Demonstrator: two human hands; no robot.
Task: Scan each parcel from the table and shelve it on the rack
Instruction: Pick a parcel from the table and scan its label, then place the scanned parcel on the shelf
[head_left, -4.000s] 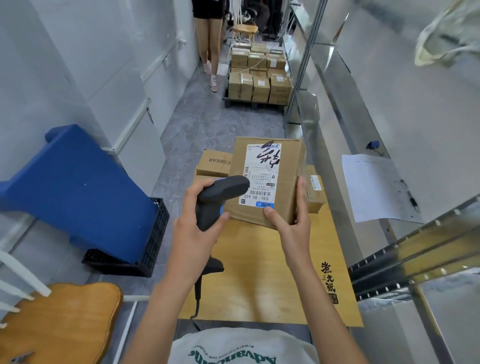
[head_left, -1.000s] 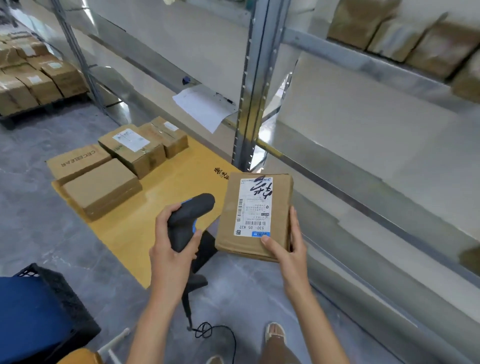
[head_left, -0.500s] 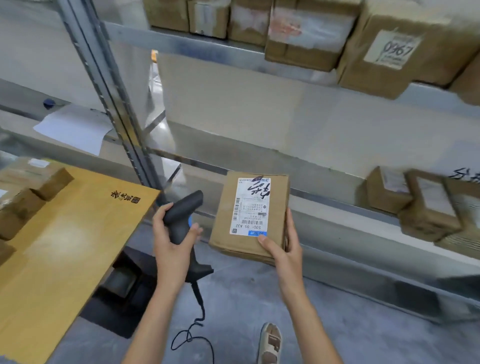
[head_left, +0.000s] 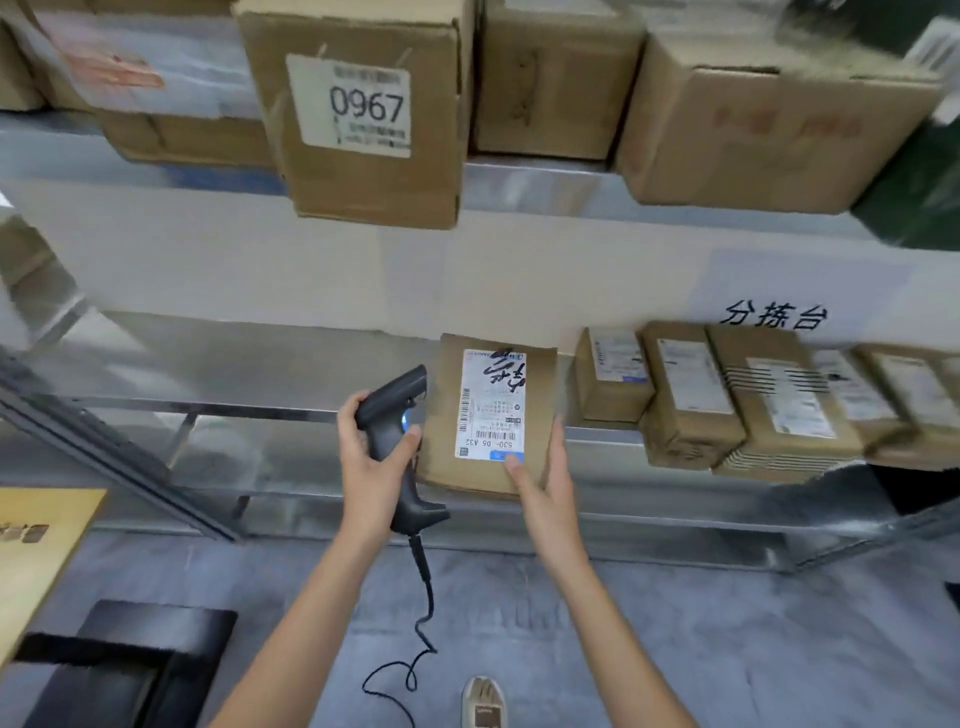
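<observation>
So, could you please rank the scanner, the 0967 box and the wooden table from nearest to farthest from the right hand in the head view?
1. Scanner: just left of the right hand, gripped by the left hand.
2. Wooden table: far left, at the frame's edge.
3. 0967 box: on the upper shelf, above and left.

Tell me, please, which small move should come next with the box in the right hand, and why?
Probably push the labelled brown cardboard box forward onto the middle metal shelf. The right hand holds it at the shelf edge, with bare shelf left of the standing parcels.
</observation>
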